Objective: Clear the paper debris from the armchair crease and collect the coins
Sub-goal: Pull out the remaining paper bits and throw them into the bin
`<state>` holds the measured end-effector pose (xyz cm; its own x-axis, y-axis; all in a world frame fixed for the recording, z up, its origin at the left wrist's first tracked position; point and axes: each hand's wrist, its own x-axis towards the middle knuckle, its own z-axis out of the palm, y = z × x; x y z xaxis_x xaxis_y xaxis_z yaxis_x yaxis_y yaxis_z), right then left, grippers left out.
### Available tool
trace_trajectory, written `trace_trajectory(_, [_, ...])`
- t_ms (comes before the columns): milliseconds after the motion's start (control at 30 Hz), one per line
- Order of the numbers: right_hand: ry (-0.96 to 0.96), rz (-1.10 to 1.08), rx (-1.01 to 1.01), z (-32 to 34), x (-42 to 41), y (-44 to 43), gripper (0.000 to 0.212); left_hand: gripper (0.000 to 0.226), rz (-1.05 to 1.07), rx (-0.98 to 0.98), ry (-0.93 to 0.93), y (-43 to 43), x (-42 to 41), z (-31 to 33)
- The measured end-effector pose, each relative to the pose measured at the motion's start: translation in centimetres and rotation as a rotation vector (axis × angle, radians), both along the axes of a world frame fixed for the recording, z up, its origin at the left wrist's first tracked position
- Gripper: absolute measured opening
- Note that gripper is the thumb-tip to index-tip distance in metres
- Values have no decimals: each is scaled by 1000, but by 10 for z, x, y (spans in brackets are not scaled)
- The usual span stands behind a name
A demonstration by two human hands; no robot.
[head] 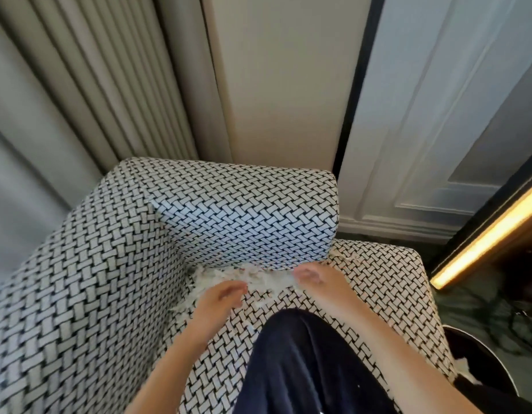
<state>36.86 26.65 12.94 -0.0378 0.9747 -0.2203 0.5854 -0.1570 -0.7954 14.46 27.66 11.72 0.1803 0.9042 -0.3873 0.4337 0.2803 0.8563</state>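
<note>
White shredded paper debris (253,279) lies piled in the crease where the seat of the black-and-white woven armchair (235,210) meets its backrest and left arm. My left hand (220,297) rests at the near left edge of the pile, fingers loosely curled toward the scraps. At the pile's right end is my right hand (315,279), fingers bent down into the paper. Blur hides whether either hand holds scraps. No coins are visible.
A dark-trousered knee (297,354) rests on the seat between my arms. A black round container (480,363) with some white scraps sits at the seat's right edge. Curtains (79,85) hang behind the chair; a lit strip (492,231) runs at the right.
</note>
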Motion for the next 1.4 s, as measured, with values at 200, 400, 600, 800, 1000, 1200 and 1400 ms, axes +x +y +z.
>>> trace_trajectory(200, [-145,24,-184,-49,-47,25,37,16,210,-122,14,-24,-59,-30])
trace_trajectory(400, [-246,222,-408,-61,-68,49,73,18,335,-183,-32,-35,-75,-41])
trace_trajectory(600, [-194,175,-393,-74,-74,51,72,16,397,-201,-44,-36,-76,-46])
trace_trajectory(800, [-26,2,-201,-76,-67,43,50,19,420,-202,-63,-25,-71,-51])
trace_trajectory(1000, [-19,-20,-255,-73,-66,40,66,32,287,-169,-45,-8,-53,-57])
trace_trajectory(1200, [-117,-43,-246,-73,-62,35,53,48,216,-185,-26,10,-37,-56])
trace_trajectory(1400, [-110,-75,-198,-67,-61,25,52,54,291,-255,-50,7,-33,-58])
